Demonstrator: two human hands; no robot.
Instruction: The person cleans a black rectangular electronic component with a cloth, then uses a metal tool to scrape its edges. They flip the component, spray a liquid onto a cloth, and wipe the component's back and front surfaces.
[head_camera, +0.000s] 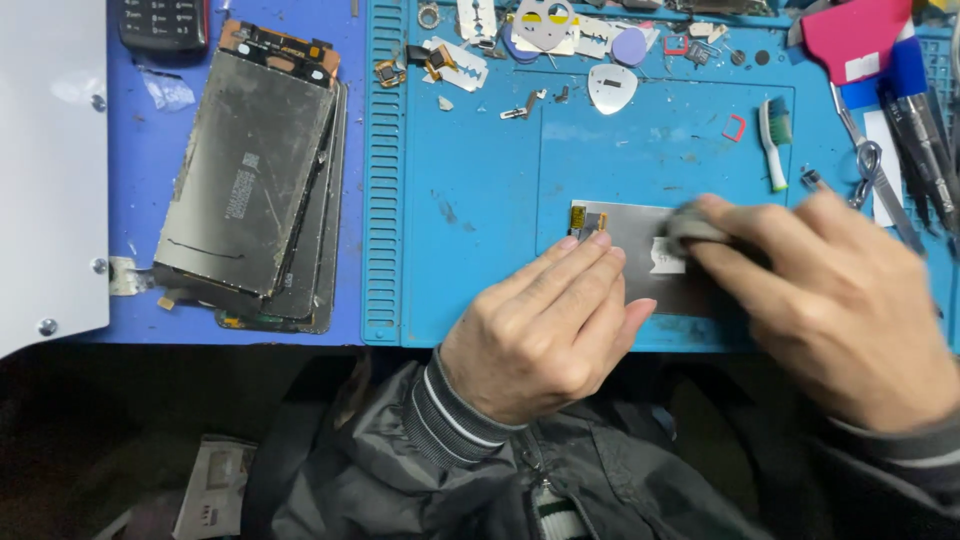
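Two hands on blue work mat (470, 180) | left hand (545, 325): fingers together, pressing flat on grey display panel (640, 235) | right hand (830, 300): pinching grey wad (690, 228), blurred, on the panel | panel: flat at mat's near edge, between both hands | stacked screens (250, 175): well left

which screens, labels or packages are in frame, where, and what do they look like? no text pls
Display panel: flat grey rectangle on the blue mat, pinned by the left hand; right hand rubs it, blurred.
White label: small, on that panel.
Stack of screen panels: left of the mat, tilted, dark grey rectangles, worn edges.
Printed label: pale marking on the top panel.
Keypad device: top left, dark, cropped.
White packet: bottom left, unclear.
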